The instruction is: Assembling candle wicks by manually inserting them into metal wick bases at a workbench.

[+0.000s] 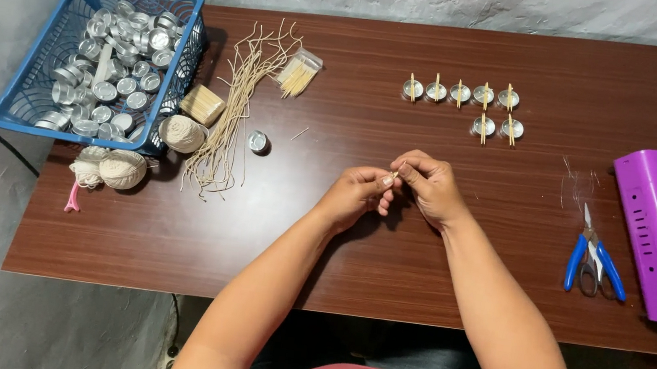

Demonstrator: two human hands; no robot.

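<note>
Your left hand and right hand meet fingertip to fingertip | both sets of fingers pinch one small stick between them | axis unclear | above counter.

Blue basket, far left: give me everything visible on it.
The blue basket is a rectangular plastic crate with lattice walls and a solid rim. It sits upright on the table's far left corner, overhanging the edge, filled with small silver metal cups. A cream twine ball rests against its near right corner.
</note>
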